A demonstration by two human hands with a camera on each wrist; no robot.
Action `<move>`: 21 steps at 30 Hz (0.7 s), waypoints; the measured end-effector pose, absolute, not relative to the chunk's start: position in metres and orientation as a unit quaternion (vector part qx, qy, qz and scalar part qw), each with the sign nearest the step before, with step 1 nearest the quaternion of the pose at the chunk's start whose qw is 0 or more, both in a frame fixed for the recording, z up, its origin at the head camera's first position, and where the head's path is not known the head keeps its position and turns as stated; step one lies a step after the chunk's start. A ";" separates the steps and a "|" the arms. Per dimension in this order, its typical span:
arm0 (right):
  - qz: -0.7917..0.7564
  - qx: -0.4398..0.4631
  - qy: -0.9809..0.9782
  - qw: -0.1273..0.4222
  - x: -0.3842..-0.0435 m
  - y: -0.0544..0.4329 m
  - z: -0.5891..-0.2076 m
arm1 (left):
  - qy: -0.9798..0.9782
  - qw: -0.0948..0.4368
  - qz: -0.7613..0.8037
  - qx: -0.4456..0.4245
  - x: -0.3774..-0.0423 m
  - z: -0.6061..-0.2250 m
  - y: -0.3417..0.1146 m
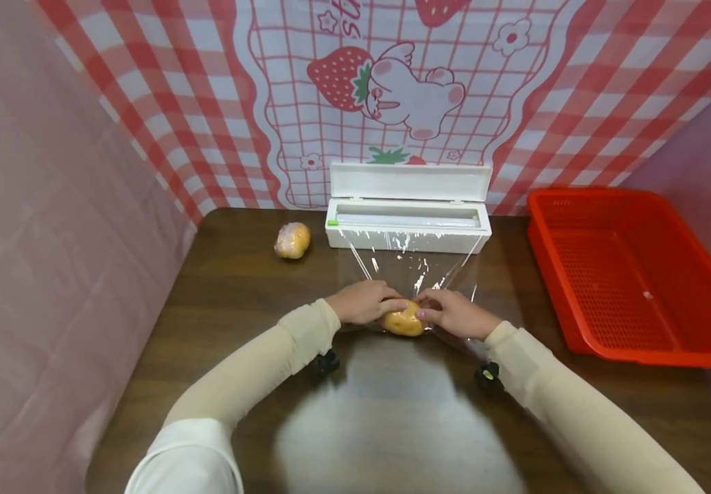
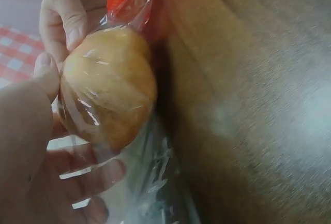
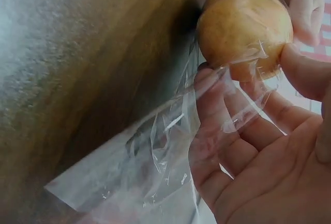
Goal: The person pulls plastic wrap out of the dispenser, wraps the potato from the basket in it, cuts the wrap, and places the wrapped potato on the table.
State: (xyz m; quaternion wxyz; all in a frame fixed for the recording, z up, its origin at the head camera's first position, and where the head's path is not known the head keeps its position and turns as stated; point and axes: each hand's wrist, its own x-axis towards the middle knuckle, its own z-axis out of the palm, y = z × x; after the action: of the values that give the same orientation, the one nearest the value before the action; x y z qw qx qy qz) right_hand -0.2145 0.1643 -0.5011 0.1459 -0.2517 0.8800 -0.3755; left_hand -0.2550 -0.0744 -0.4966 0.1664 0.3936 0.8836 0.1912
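A yellow potato [image 1: 403, 321] lies between my two hands, with clear plastic wrap [image 2: 147, 182] over its surface. My left hand [image 1: 364, 302] grips it from the left, thumb on top and the other fingers around its side under the wrap. From the right, my right hand [image 1: 459, 314] holds it too, thumb against the potato and fingers beneath the film. In the right wrist view a loose flap of wrap [image 3: 150, 167] hangs off to the side. The film runs back to a white wrap dispenser [image 1: 408, 240] with its lid raised.
Behind my left hand sits another potato [image 1: 292, 240], covered in crumpled wrap. A red plastic basket [image 1: 584, 343] stands at the right of the brown wooden table [image 1: 219, 302]. Checkered strawberry cloth [image 1: 195, 103] hangs behind the dispenser.
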 end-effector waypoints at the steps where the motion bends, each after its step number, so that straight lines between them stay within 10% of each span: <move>1: -0.376 -0.248 0.880 0.152 -0.215 0.164 -0.502 | 0.880 0.179 0.203 0.391 -0.257 -0.496 -0.077; 11: -0.412 -0.230 0.860 0.193 -0.225 0.167 -0.503 | 0.835 0.309 0.309 0.334 -0.267 -0.489 -0.128; 21: -0.386 -0.238 0.868 0.203 -0.237 0.166 -0.501 | 0.820 0.278 0.440 0.238 -0.280 -0.487 -0.156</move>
State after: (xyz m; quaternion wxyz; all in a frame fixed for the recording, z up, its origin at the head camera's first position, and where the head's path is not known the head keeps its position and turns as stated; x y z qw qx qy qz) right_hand -0.2370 0.1664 -0.5011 0.2029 -0.2384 0.8678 -0.3859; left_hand -0.2801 -0.1558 -0.4874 0.2777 0.2384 0.8202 0.4398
